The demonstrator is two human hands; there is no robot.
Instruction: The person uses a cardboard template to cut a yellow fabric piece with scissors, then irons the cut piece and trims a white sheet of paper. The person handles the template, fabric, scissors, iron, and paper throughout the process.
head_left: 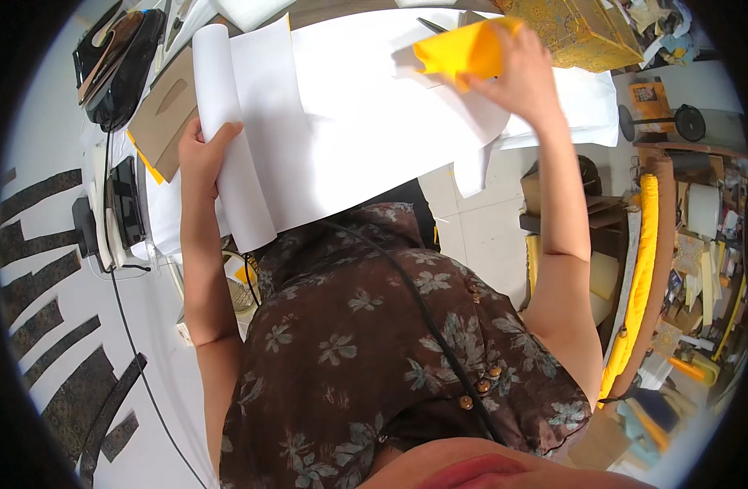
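A cluttered workroom spreads around a pale tiled floor (492, 232); closest to me is the person's dark brown garment printed with grey-green flowers (341, 350), a thin black cord running down its front; past it, a broad sheet of smooth white paper (366, 122) covers much of the worktop, its left part wound into a thick white paper roll (237, 175); the left hand (201, 156) grips that roll, thumb laid over the top and fingers bent round the outer side (how tightly they sit together I cannot tell, as the roll hides their tips); just beside it, to the left, lies a flat grey-brown board (166, 114) with a curved mark on it; farther across, the right hand (525, 77) pinches a bright yellow sheet (459, 55) between thumb and fingers, above the far right part of the paper (both are blurred, and I cannot tell whether the yellow belongs to the white paper's underside); near that hand, at the back, stands a gold patterned box (586, 34); off to the right, a long yellow roll (641, 269) leans beside a brown one (657, 244).
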